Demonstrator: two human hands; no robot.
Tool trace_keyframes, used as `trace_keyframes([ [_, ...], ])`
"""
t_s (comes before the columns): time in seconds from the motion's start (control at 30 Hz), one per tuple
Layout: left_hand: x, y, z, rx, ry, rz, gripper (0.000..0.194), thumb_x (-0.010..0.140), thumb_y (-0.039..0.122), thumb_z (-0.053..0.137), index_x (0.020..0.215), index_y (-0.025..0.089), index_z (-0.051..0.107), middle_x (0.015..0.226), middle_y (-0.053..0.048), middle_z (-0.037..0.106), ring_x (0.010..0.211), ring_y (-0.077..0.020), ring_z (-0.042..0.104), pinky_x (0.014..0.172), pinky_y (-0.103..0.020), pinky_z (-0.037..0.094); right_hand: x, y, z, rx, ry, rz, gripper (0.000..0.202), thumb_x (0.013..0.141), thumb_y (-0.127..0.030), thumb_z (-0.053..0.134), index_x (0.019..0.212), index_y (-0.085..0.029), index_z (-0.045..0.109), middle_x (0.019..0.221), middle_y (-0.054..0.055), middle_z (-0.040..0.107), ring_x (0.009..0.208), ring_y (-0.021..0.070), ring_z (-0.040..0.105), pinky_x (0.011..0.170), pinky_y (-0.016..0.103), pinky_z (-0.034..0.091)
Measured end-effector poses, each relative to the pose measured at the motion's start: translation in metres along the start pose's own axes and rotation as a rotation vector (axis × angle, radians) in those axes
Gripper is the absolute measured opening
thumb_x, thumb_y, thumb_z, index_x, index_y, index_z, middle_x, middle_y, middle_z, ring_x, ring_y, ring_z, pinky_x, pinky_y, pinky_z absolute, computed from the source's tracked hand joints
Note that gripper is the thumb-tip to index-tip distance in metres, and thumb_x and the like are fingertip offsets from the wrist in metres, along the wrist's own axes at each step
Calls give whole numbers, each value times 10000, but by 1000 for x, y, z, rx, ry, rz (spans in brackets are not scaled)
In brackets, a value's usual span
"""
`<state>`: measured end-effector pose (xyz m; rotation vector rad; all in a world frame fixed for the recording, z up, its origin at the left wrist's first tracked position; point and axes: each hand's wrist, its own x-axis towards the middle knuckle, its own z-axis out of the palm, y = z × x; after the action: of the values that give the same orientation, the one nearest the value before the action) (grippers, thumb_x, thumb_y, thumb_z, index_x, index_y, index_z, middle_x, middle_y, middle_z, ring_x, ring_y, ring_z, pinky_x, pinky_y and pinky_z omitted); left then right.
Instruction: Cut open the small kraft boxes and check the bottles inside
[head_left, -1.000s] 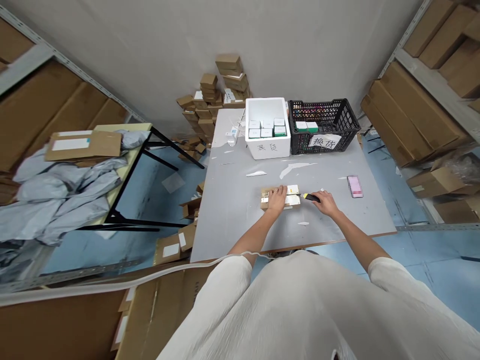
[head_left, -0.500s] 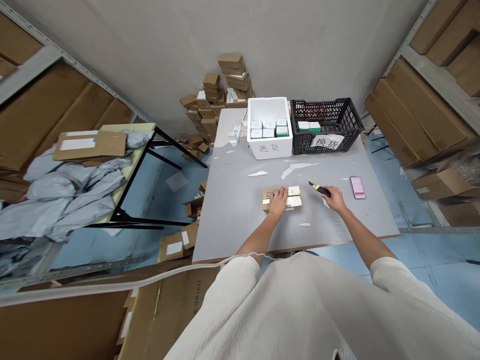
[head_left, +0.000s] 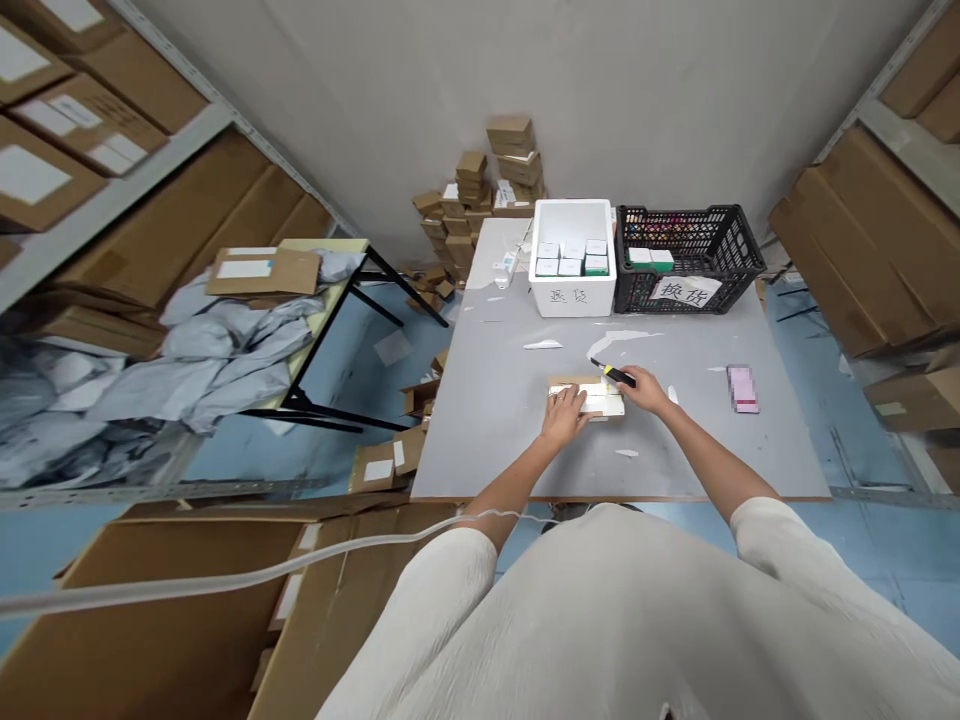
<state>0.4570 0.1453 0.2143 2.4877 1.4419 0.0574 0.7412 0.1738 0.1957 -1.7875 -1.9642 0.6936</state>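
Note:
A small cardboard box (head_left: 610, 404) with white labels lies on the grey table (head_left: 487, 420) in front of me. My left hand (head_left: 564, 417) rests on its left part, fingers spread over the top. A black and yellow utility knife (head_left: 619, 376) is gripped in my right hand (head_left: 645, 391), its blade pointing left and away from me. The knife is above the far right part of the box; I cannot tell whether the blade touches it.
Behind stand a white foam box (head_left: 574, 299) and a black crate (head_left: 750, 262), both holding small white-and-green boxes. A pink item (head_left: 742, 388) lies at right. Left is a side table with grey parcels (head_left: 225, 350). A white cable (head_left: 300, 560) crosses near my left arm.
My right hand has brought the knife leftwards to the box. My left hand still rests on the box. The whole view has shifted, with things appearing further right.

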Motion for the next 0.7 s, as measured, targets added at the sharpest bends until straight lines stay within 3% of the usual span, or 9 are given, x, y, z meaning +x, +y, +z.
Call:
trace_keyframes([
  [0.2, -9, -16, -2, 32, -22, -32, 429, 1070, 389, 605, 1488, 297, 592, 1518, -160, 582, 1393, -354, 546, 1169, -505, 418, 22, -49, 14, -77, -179, -22, 396, 984, -415, 629, 1324, -236, 724, 1311, 119, 788, 1239, 347, 679, 1139, 480, 433],
  [0.47, 3, -36, 2, -17, -128, -162, 371, 1131, 344, 442, 1439, 212, 603, 1233, -122, 768, 1087, -291, 727, 1006, -401, 494, -3, -54, 11, -63, -135, 87, 405, 1019, -435, 573, 1349, -225, 679, 1318, 123, 784, 1195, 324, 699, 991, 389, 512],
  [0.6, 12, -33, -8, -62, -108, -203, 393, 1121, 331, 425, 1456, 200, 585, 1386, -155, 719, 1232, -294, 704, 1049, -374, 495, -22, -57, 28, 51, -99, 177, 384, 1023, -486, 580, 1317, -246, 641, 1254, 108, 797, 1088, 301, 734, 898, 368, 550],
  [0.7, 19, -20, -11, -105, -111, -265, 591, 1109, 490, 441, 1601, 163, 459, 1612, -229, 559, 1456, -342, 577, 1172, -429, 449, -32, -62, 42, 230, -136, 212, 354, 1022, -508, 574, 1282, -269, 604, 1157, 63, 805, 979, 255, 749, 869, 358, 569],
])
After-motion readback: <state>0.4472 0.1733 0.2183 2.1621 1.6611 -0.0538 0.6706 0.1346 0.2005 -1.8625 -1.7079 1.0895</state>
